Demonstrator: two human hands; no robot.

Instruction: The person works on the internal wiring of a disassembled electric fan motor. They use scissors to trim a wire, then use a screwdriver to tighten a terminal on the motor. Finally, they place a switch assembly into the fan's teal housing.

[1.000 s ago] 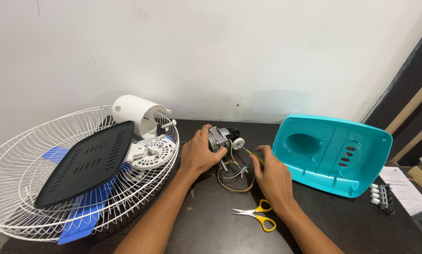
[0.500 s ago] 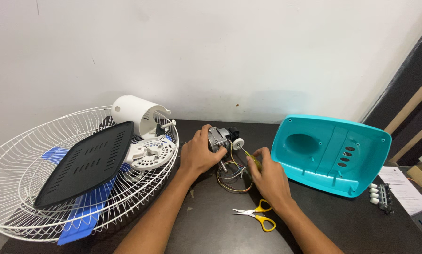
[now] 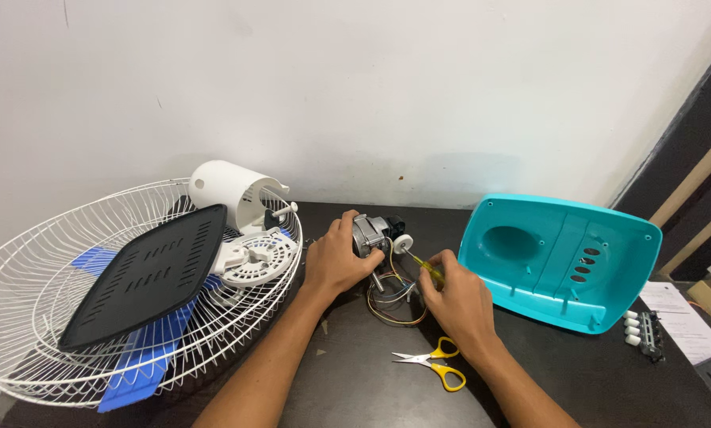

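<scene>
The left hand (image 3: 335,261) wraps its fingers around the fan motor (image 3: 369,235), while the right hand (image 3: 457,303) pinches a yellow screwdriver (image 3: 420,261) angled up-left toward it.

Both forearms are bare up to the lower edge of the view, so no sleeve is visible. The left hand (image 3: 338,260) and the right hand (image 3: 458,305) wear no gloves. I see no ring, watch or bracelet on them.

Plain white wall (image 3: 387,87) behind a dark tabletop (image 3: 355,396), with black panels and wooden slats (image 3: 700,178) at right
</scene>
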